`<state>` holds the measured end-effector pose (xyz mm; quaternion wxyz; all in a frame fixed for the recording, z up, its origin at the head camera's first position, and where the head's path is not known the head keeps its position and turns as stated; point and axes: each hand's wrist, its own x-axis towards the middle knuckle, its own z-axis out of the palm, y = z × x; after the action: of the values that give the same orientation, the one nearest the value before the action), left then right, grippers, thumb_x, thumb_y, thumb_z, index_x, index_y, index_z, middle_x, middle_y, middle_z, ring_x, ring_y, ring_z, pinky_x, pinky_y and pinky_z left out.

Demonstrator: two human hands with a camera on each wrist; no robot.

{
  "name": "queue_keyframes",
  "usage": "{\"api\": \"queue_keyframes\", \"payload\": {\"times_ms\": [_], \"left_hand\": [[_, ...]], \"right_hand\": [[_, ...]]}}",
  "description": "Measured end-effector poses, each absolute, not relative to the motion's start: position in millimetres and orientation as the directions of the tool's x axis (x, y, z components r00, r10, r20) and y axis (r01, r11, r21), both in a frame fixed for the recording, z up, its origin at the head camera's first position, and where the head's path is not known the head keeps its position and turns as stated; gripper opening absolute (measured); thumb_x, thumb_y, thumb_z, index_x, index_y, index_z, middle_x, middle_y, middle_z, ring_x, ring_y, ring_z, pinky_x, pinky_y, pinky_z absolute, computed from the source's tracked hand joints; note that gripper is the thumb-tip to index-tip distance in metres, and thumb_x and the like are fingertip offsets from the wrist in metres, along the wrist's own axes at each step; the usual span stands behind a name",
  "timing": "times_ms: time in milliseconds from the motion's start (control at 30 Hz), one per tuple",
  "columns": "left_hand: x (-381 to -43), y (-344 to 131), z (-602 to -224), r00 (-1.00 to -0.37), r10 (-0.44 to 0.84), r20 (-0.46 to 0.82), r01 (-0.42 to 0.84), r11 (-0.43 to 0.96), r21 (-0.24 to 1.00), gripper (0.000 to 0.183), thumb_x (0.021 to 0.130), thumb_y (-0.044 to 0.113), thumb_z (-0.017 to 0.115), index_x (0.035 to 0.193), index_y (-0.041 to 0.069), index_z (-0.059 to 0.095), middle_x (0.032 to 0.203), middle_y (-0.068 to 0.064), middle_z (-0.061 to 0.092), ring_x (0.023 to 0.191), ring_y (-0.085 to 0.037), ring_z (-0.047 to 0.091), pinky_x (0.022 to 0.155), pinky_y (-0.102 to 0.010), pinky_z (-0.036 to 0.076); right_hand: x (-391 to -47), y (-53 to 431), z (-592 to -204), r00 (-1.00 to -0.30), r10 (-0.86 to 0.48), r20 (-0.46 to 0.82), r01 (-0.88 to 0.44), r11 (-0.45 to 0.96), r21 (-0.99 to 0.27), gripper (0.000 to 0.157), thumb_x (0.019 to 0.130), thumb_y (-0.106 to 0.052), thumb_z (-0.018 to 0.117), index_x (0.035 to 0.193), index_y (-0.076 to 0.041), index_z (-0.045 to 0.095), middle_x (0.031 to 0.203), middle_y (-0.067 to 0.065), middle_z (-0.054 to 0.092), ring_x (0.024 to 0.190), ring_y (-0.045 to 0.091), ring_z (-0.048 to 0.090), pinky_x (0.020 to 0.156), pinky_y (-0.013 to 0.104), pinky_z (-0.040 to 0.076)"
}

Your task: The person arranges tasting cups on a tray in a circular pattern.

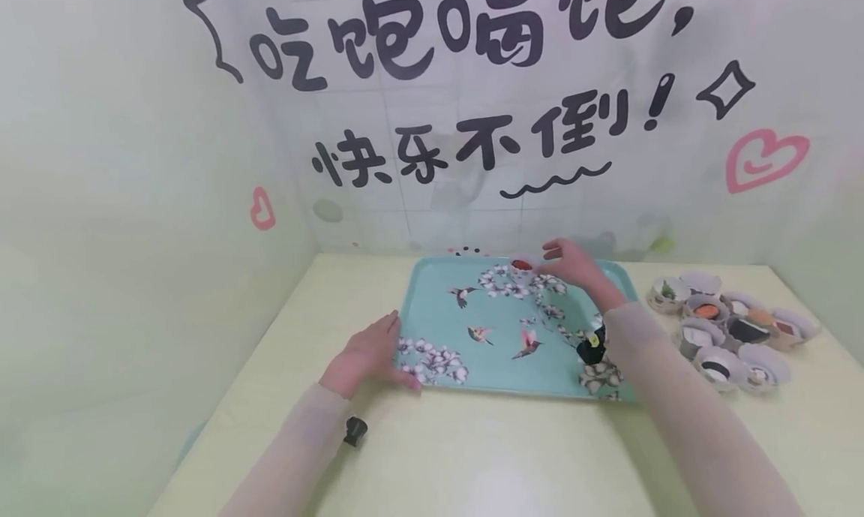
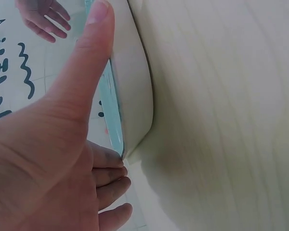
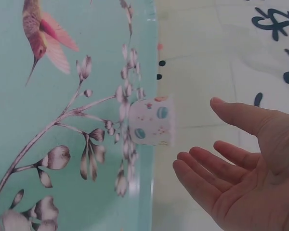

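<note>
A light-blue tray [image 1: 432, 307] printed with birds and blossoms lies on the table. My left hand [image 1: 367, 356] rests against its front left corner; the thumb [image 2: 82, 67] reaches along the front rim and the fingers touch the left side. Near the tray's far edge stands a small patterned paper cup [image 3: 151, 122] with something red inside, seen from above in the head view. Just right of this cup, my right hand [image 1: 574, 266] hovers with fingers spread and nothing held. A gap shows between cup and fingertips in the right wrist view.
To the right of the tray, several similar cups [image 1: 705, 311] with assorted small items stand close together on the table [image 1: 486, 457]. A white wall sheet [image 1: 432, 224] with dark lettering rises behind the table. Both wrists carry black devices.
</note>
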<state>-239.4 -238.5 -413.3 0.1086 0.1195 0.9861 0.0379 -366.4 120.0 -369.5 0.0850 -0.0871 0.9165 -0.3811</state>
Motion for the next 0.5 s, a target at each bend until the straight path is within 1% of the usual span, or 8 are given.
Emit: {"api": "queue_keyframes", "payload": {"times_ms": [200, 367, 500], "left_hand": [[-241.3, -232.4, -405.5, -0.949, 0.231, -0.216, 0.212, 0.972, 0.105, 0.138, 0.059, 0.07, 0.083, 0.154, -0.01, 0.021, 0.164, -0.025, 0.021, 0.151, -0.04, 0.026, 0.122, -0.049, 0.033], [-240.4, -230.1, -404.5, -0.947, 0.225, -0.228, 0.21, 0.974, 0.09, 0.138, 0.06, 0.07, 0.082, 0.154, -0.01, 0.021, 0.164, -0.025, 0.021, 0.151, -0.04, 0.026, 0.121, -0.049, 0.034], [-240.5, -228.0, -405.5, -0.946, 0.221, -0.238, 0.208, 0.975, 0.079, 0.138, 0.06, 0.071, 0.082, 0.154, -0.01, 0.021, 0.164, -0.025, 0.02, 0.151, -0.039, 0.025, 0.121, -0.049, 0.035]], "right_hand": [[-354.0, 131.5, -356.3, -0.953, -0.299, -0.041, -0.183, 0.678, -0.712, 0.06, 0.097, -0.023, 0.064, 0.144, 0.007, 0.041, 0.144, 0.03, 0.049, 0.135, 0.045, 0.047, 0.11, 0.058, 0.044], [-339.9, 141.5, -350.5, -0.949, -0.313, -0.032, -0.202, 0.685, -0.7, 0.059, 0.096, -0.026, 0.065, 0.143, 0.004, 0.044, 0.143, 0.028, 0.051, 0.134, 0.044, 0.048, 0.108, 0.058, 0.046], [-329.4, 149.7, -350.4, -0.947, -0.319, -0.024, -0.21, 0.677, -0.705, 0.056, 0.096, -0.024, 0.065, 0.14, 0.004, 0.046, 0.141, 0.028, 0.053, 0.133, 0.044, 0.05, 0.107, 0.058, 0.047]]}}
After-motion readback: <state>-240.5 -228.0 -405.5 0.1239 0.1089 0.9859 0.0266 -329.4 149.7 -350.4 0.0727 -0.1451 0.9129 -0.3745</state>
